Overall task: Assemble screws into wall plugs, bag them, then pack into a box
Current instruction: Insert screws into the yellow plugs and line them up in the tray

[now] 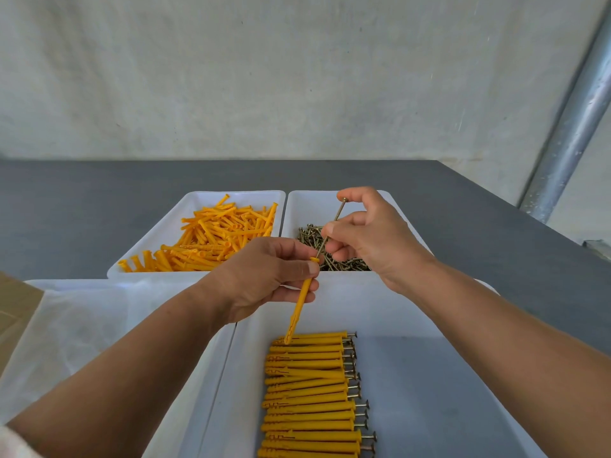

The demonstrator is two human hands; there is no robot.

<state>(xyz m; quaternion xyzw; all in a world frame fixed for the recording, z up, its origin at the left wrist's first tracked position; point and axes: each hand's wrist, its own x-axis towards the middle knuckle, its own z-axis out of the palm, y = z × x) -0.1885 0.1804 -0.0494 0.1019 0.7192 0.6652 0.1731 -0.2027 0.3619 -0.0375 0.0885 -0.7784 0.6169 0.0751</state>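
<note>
My left hand [264, 279] pinches a yellow wall plug [299, 309] near its top, tip pointing down over the near tray. My right hand [367, 236] pinches a long screw [332, 226], whose point sits at the plug's open end. A white tray [165, 233] at the back left holds loose yellow plugs [211, 239]. The back right tray [304, 206] holds a heap of screws [314, 239]. In the near tray [429, 375] lies a row of several assembled plugs with screws [310, 395].
A further white tray [82, 319] covered with clear plastic sits at the near left, with a piece of brown cardboard [16, 309] at the left edge. The grey tabletop [99, 193] ends at a pale wall. A metal pipe [568, 133] runs up at the right.
</note>
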